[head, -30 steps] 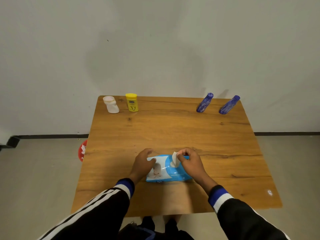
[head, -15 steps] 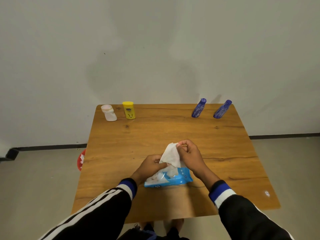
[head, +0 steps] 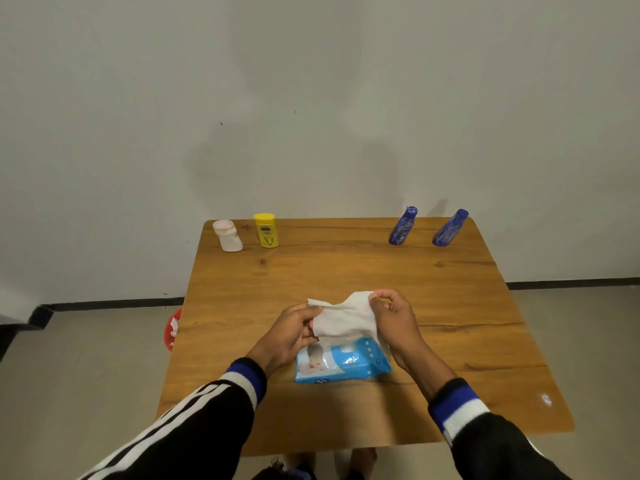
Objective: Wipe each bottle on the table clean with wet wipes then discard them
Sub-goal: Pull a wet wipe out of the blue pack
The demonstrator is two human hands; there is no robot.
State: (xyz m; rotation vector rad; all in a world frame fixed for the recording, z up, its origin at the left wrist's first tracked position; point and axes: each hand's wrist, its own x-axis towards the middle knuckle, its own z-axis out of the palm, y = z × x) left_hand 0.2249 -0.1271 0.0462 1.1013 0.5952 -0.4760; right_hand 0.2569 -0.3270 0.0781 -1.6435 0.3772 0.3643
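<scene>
Wipe (head: 346, 315) pinched between both hands

White wipe (head: 346, 315), blue pack (head: 343, 362), yellow bottle (head: 266, 230), white bottle (head: 228, 235), two blue bottles (head: 401, 226), brown wood-grain table (head: 346, 271), black white-striped sleeves (head: 194, 424).

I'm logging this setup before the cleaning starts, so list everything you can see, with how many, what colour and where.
white bottle: 1, white, far left corner of table
yellow bottle: 1, yellow, beside the white bottle
blue bottles: 2, dark blue, far right edge of table
wet wipes pack: 1, light blue, near middle of table
wet wipe: 1, white, held above the pack by both hands
table: 1, brown wood, against the wall
red object: 1, red, on the floor left of the table, mostly hidden
left hand: 1, pinching the wipe's left side
right hand: 1, pinching the wipe's right corner
</scene>
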